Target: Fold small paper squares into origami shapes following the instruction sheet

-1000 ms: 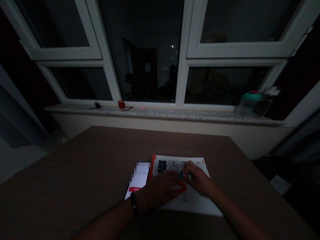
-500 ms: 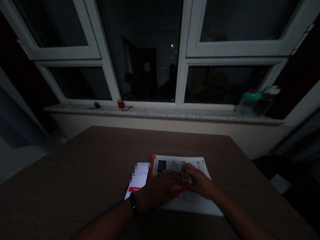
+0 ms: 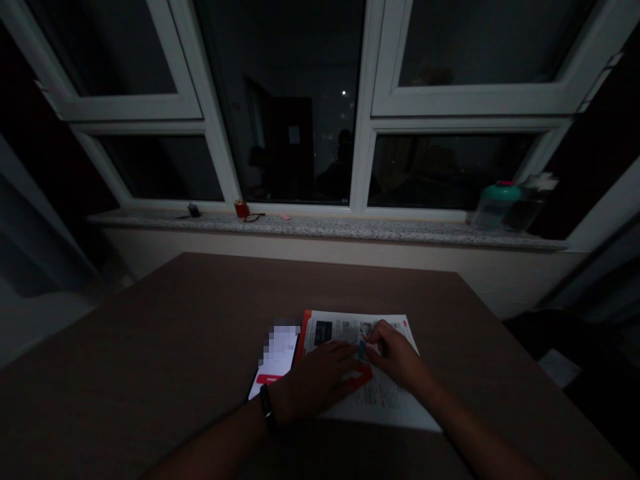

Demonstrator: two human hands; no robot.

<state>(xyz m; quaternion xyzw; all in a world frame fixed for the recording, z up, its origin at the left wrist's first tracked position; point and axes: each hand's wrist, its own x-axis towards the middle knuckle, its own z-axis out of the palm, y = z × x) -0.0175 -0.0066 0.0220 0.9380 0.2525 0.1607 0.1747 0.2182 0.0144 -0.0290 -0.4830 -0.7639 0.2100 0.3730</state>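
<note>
A printed booklet (image 3: 390,407) with a red left edge lies on the table. My left hand (image 3: 320,373) rests palm down over it, fingers stretched out flat, a dark band on the wrist. From under its fingers sticks a red piece (image 3: 364,378) with a pale middle; its kind is unclear. My right hand (image 3: 397,353) is pinched above the booklet's right half. At the right fingertips, close to the left ones, shows a small teal bit (image 3: 361,348), too dim to name. Whatever the right fingers grip is mostly hidden.
A lit phone (image 3: 277,357) lies just left of the booklet on the brown table (image 3: 200,313). Along the stone windowsill (image 3: 350,230) stand a small red jar (image 3: 241,209), a dark little bottle (image 3: 193,210) and a teal-topped clear jug (image 3: 495,203).
My right hand has shifted slightly up and right, its fingers drawing away from the red piece, which shows more fully. The left hand stays nearly where it was.
</note>
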